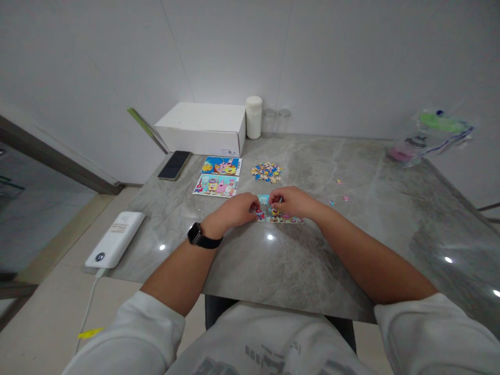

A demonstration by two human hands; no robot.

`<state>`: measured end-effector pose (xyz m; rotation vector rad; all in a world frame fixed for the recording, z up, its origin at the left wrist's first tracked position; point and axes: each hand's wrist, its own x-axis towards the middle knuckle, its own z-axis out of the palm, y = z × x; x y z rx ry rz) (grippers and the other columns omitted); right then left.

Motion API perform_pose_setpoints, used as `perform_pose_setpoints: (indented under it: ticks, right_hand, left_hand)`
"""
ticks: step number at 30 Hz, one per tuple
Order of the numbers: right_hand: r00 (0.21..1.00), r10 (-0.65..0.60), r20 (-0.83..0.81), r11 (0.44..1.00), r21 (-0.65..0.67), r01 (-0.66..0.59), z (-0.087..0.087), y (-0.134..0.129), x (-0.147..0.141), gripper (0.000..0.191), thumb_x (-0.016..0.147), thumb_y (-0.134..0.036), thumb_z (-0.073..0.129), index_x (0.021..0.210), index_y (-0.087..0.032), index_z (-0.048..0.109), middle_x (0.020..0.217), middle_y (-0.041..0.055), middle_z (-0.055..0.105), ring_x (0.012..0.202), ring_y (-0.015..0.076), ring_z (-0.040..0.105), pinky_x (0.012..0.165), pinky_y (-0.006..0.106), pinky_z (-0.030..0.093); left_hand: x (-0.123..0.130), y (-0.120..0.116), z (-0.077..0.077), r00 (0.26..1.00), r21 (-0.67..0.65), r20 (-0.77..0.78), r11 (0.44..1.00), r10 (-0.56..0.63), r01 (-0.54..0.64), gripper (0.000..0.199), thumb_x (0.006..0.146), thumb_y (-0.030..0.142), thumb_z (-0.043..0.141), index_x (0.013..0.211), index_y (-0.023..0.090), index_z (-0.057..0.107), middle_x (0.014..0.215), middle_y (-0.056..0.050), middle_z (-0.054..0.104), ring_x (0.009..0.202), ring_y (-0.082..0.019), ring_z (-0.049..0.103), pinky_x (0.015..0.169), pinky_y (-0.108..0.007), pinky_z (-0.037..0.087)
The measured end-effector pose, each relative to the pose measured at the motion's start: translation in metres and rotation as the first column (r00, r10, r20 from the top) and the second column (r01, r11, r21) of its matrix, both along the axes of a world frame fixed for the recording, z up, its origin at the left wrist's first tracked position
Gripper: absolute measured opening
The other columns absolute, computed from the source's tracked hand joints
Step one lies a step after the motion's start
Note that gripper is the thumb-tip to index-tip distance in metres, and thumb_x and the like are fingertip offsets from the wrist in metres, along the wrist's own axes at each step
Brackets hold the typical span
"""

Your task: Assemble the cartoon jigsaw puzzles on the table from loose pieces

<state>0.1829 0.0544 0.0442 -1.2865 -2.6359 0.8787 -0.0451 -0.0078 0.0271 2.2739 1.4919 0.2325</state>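
A partly assembled cartoon puzzle (287, 219) lies on the grey marbled table between my hands. My left hand (244, 208), with a black watch on the wrist, rests at the puzzle's left edge, its fingers curled. Above the puzzle's upper part is my right hand (289, 200), thumb and fingers pinched together; whatever they hold is too small to name. A pile of loose puzzle pieces (266, 172) sits just beyond. Two cartoon picture cards, an upper one (221, 165) and a lower one (216, 185), lie to the left of the pile.
Several stray pieces (346, 198) lie right of my right hand. Farther back stand a white box (203, 127), a white bottle (253, 119) and two glasses. A phone (175, 165) and power bank (116, 239) are left; a plastic bag (432, 138) is at the far right.
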Motion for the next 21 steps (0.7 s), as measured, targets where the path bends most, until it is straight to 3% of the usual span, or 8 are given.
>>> perform_pose_setpoints:
  ticks: [8,15,21]
  right_hand:
    - [0.996,0.009,0.089,1.0,-0.001,-0.009,0.005,0.028,-0.021,0.017,0.084,-0.013,0.071,0.098,-0.02,0.078,0.086,0.0003,0.079,0.077,0.0139,0.068,0.068,0.022,0.043]
    - [0.997,0.06,0.045,0.998,-0.026,-0.059,-0.015,0.02,-0.024,0.014,0.084,-0.012,0.072,0.093,-0.02,0.077,0.086,-0.0006,0.079,0.077,0.0131,0.068,0.068,0.021,0.043]
    - [0.998,0.053,0.04,0.999,0.002,-0.053,-0.015,0.014,-0.029,0.012,0.086,-0.015,0.073,0.094,-0.021,0.078,0.087,-0.0005,0.079,0.077,0.013,0.068,0.068,0.022,0.042]
  left_hand:
    - [0.0,-0.001,0.001,0.997,0.022,-0.017,0.997,0.081,-0.08,0.021,0.086,0.03,0.074,0.104,0.02,0.073,0.1,-0.006,0.074,0.085,-0.021,0.067,0.073,-0.031,0.048]
    - [0.003,-0.003,0.0,0.998,0.008,-0.022,0.998,0.064,-0.064,0.02,0.086,0.027,0.072,0.104,0.019,0.074,0.101,-0.006,0.074,0.088,-0.021,0.068,0.076,-0.031,0.05]
    - [0.005,-0.005,0.004,0.996,0.006,-0.062,0.998,0.063,-0.063,0.019,0.089,0.027,0.069,0.105,0.019,0.074,0.102,-0.007,0.074,0.089,-0.022,0.068,0.077,-0.031,0.05]
